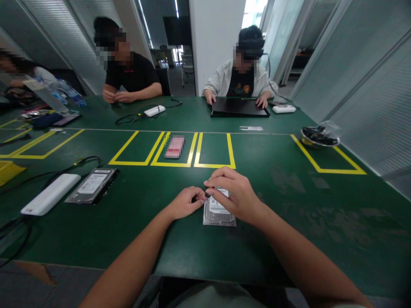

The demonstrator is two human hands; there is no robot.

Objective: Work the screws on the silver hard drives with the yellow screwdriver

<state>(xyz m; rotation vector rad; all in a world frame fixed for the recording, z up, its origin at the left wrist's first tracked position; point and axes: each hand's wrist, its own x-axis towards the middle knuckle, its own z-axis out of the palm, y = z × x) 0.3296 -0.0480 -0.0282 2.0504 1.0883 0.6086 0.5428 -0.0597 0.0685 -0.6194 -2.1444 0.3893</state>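
A silver hard drive [218,218] with a white label lies flat on the green table in front of me. My left hand [188,203] rests on the table at its left side, fingers curled and fingertips against the drive's edge. Over the drive's upper part, my right hand [239,192] pinches a small dark round piece [208,195] between thumb and forefinger. That piece is close to the left fingertips and too small to name. Part of the drive's label and its right edge are hidden under my right hand.
Left on the table are another hard drive [91,186], a white power bank [51,194] and black cables. Yellow tape frames a pink phone [175,146]. A metal bowl [319,139] of dark items stands right. Across sit co-workers, one holding a black laptop-like panel [239,108].
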